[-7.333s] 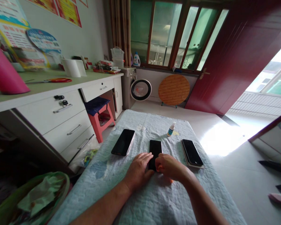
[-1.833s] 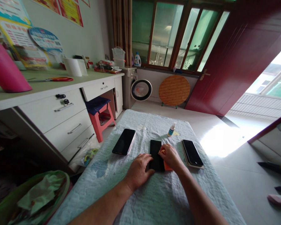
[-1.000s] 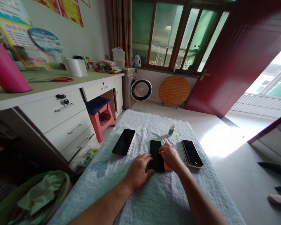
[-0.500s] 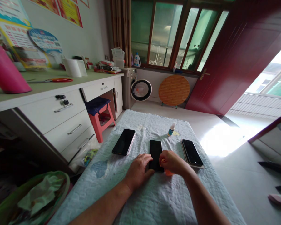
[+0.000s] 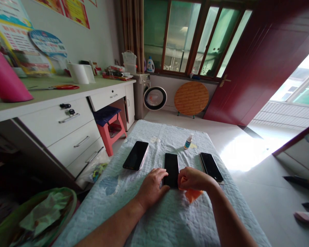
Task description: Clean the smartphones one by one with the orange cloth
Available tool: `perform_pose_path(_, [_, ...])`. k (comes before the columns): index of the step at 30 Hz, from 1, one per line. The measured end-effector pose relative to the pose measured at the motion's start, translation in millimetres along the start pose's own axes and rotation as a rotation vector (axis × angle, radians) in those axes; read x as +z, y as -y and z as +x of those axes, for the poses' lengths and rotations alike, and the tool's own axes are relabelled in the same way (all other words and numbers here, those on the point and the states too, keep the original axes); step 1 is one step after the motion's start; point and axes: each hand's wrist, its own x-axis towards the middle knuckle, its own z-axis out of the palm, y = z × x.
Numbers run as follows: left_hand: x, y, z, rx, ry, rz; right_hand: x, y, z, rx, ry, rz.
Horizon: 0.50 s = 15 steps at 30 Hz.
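Observation:
A black smartphone (image 5: 172, 168) lies flat, screen up, on the pale blue quilted cover (image 5: 164, 219). My left hand (image 5: 154, 181) rests along its left edge, fingertips on the phone and thumb near its lower corner, holding it steady. At the phone's right edge, my right hand (image 5: 192, 178) is closed around an orange cloth (image 5: 193, 196), part of which hangs out below the fingers. To the left lies a second phone (image 5: 136, 155), and to the right a third phone (image 5: 211, 166) on a pale flat thing. A small spray bottle (image 5: 188, 142) stands behind them.
A white desk (image 5: 67, 123) with drawers runs along the left, holding a pink bottle (image 5: 6, 75) and scissors (image 5: 64, 87). A red stool (image 5: 109, 133) stands beside it. At lower left is a green basin (image 5: 73, 199). A washing machine (image 5: 141, 92) has its door ajar.
My right hand has shifted slightly right, from over the phone's screen to its right edge, and more of the orange cloth shows. My left hand stays in place.

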Motion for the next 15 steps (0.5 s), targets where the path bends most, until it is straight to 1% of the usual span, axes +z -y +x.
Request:
perform_pose_path(5, [-1.0, -2, 0, -0.01, 0.008, 0.001, -4, -2, 0, 0.046, 0.043, 0.066])
perform_pose_path(8, [-1.1, -2, 0, -0.009, 0.013, 0.001, -5, -4, 0, 0.033, 0.043, 0.085])
perform_pose_path(11, [-0.9, -2, 0, -0.005, 0.012, 0.003, -5, -7, 2, 0.021, -0.054, 0.114])
perform_pose_path(13, [-0.5, -1, 0, -0.005, 0.012, 0.01, -6, -9, 3, 0.048, -0.134, 0.117])
perform_pose_path(15, [0.0, -1, 0, -0.002, 0.011, 0.019, -6, -11, 5, 0.087, -0.168, 0.103])
